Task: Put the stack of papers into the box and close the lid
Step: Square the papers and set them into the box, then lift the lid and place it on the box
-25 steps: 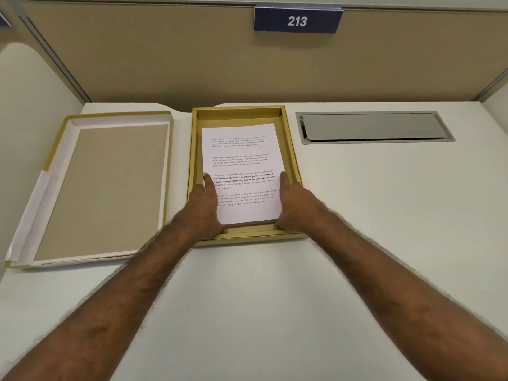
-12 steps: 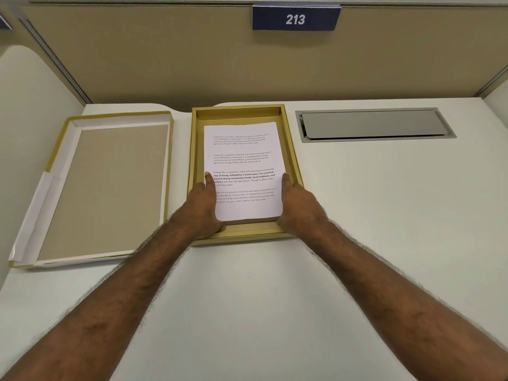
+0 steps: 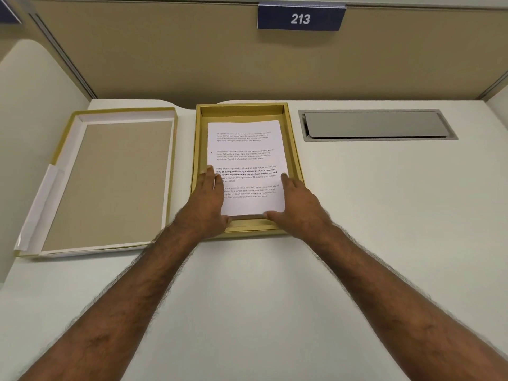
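The shallow gold cardboard lid lies upturned at left (light and stiff, best lifted by its long rims). The left hand and right hand rest flat-fingered on the floppy white printed paper stack, inside the gold cardboard box.

boxes: 1, gold box, open, 12 o'clock of the desk
lids: 1, lid, inside up, 9 o'clock of box
paper stacks: 1, stack of papers in box
hands: 2, left hand, right hand
cable hatches: 1, hatch, 3 o'clock of box
number signs: 1, "213" sign
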{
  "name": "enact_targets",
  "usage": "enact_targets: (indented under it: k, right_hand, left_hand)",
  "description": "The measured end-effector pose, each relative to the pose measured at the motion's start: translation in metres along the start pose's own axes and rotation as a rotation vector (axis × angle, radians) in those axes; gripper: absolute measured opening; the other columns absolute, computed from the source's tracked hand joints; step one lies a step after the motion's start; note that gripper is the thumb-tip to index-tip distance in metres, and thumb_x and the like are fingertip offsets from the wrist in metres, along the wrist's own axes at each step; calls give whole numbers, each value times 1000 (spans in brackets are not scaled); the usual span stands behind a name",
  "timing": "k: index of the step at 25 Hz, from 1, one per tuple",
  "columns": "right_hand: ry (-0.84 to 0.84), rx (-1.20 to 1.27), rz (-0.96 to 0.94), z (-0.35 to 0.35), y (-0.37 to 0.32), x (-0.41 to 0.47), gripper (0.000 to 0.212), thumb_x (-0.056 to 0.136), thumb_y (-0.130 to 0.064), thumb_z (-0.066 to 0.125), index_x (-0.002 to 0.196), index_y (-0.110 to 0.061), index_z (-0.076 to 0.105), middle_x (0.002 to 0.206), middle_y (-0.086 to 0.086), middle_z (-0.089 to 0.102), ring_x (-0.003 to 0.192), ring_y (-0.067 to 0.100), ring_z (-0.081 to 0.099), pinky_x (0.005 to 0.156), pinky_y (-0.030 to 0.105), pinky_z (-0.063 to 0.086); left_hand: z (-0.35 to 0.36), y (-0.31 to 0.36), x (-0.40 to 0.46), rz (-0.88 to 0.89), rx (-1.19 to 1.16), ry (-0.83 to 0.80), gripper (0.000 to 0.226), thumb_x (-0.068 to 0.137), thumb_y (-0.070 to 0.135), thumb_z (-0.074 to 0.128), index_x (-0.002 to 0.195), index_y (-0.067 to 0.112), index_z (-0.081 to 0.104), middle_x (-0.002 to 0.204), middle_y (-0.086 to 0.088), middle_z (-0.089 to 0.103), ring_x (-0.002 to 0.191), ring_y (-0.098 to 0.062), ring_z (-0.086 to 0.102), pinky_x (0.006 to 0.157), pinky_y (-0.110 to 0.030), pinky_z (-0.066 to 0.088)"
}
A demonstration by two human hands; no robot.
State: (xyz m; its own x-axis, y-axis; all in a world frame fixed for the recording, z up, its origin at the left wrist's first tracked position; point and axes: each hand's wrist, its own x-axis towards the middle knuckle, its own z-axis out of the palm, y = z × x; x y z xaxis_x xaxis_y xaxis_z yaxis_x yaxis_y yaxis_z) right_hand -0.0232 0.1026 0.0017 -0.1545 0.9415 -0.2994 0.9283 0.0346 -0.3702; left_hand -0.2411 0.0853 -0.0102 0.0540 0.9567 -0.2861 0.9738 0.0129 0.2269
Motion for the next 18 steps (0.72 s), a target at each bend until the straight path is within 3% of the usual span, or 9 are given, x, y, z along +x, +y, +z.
enact_targets:
  k: [3, 6, 9, 11, 13, 16, 18]
  right_hand:
    - [23, -38, -106, 10, 1, -1, 94, 104, -63, 55, 175, -22, 9, 184, 4, 1, 170, 26, 5, 132, 46, 25]
    - [-11, -99, -117, 20, 5, 0, 84, 108, -64, 42, 174, -20, 15, 184, 5, -2, 171, 24, -1, 134, 45, 18]
    - [27, -82, -101, 24, 6, -2, 88, 107, -65, 42, 174, -16, 13, 184, 6, -2, 171, 26, -2, 135, 45, 14]
    - [75, -34, -102, 27, 3, -5, 92, 106, -66, 45, 174, -15, 12, 184, 6, -2, 171, 26, -2, 135, 44, 14]
    - [127, 17, -126, 30, -2, -10, 91, 105, -65, 49, 174, -16, 16, 184, 5, 2, 171, 25, 1, 134, 43, 15]
    - [150, 39, -169, 33, -12, -16, 87, 105, -65, 50, 173, -18, 22, 184, 3, 8, 170, 23, 5, 134, 43, 17]
    - [157, 44, -183, 37, -19, -18, 86, 105, -65, 50, 172, -19, 24, 184, 3, 10, 170, 23, 8, 133, 44, 20]
  left_hand:
    - [1, -2, 1, 60, -28, -14, 104, 95, 49, 65, 165, 6, 1, 175, -11, -8, 163, -28, -7, 129, -39, 7]
    - [6, -7, -2, 85, -35, -19, 97, 97, 54, 60, 164, 4, 11, 176, -12, 2, 163, -28, 1, 129, -38, 10]
    - [4, -10, -5, 109, -70, 3, 95, 97, 58, 56, 165, 7, 13, 176, -9, 3, 163, -25, 1, 129, -38, 11]
    - [2, -14, -12, 99, -154, 109, 91, 98, 59, 54, 166, 11, 16, 176, -5, 7, 163, -22, 6, 128, -39, 14]
    - [1, -24, -23, 33, -267, 326, 80, 100, 58, 51, 163, 14, 29, 172, -5, 25, 160, -23, 20, 128, -42, 24]
    - [7, -57, -43, -223, -479, 613, 64, 102, 52, 51, 151, 10, 49, 155, -11, 52, 146, -29, 45, 117, -42, 40]
    - [12, -80, -51, -377, -487, 644, 62, 99, 50, 55, 144, 6, 56, 145, -16, 60, 137, -34, 53, 112, -45, 43]
